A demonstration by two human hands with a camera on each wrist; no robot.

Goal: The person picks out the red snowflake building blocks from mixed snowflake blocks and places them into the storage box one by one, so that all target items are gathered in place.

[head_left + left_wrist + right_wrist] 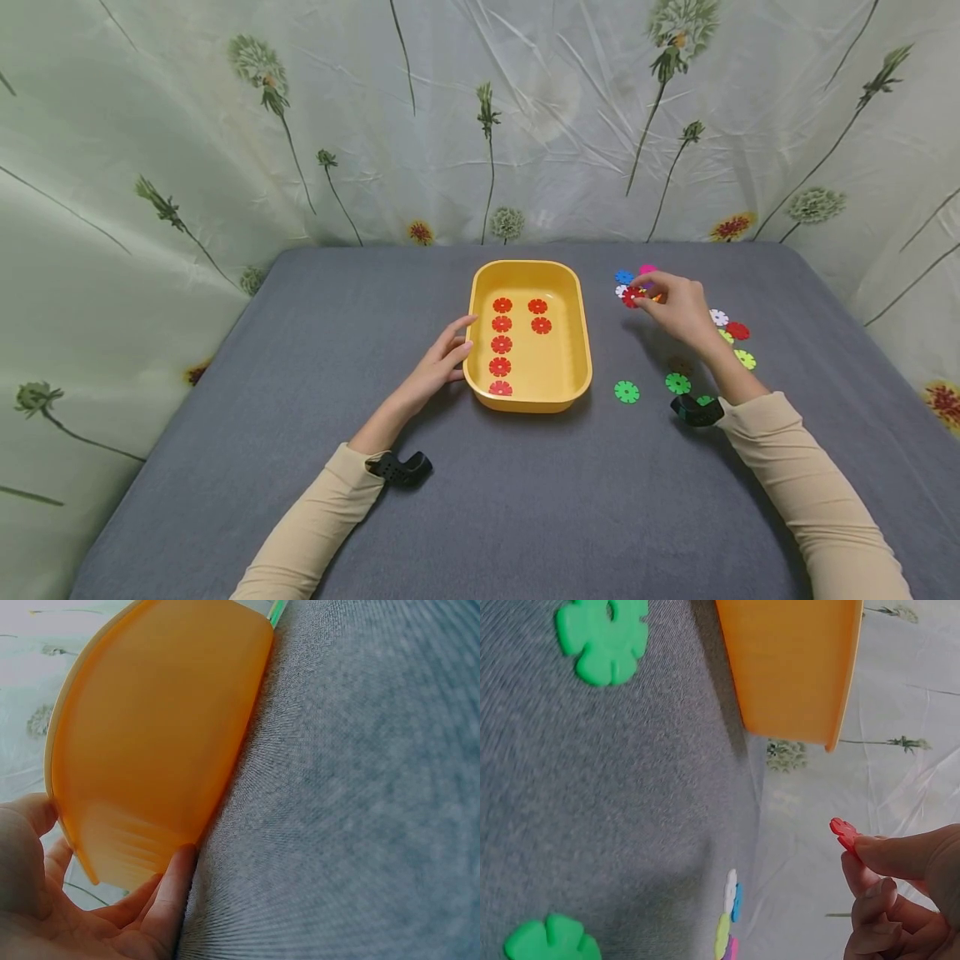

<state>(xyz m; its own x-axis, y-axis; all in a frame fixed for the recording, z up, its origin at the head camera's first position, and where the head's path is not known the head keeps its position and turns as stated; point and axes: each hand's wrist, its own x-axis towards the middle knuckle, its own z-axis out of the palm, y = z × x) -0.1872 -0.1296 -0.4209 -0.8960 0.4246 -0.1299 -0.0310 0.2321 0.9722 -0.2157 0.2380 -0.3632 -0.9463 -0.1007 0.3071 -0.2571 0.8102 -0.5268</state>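
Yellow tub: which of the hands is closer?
Left. The left hand touches the yellow tub on its left side; the right hand is apart, off its right side, pinching a red piece.

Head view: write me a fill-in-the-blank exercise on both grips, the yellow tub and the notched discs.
The right grip pinches a notched round plastic disc whose colour is ____.
The left grip touches the yellow rectangular plastic tub on its ____ side.
In the tub, the left column of red plastic discs numbers ____.
The right column of red plastic discs numbers ____.
Missing words: red; left; five; two.
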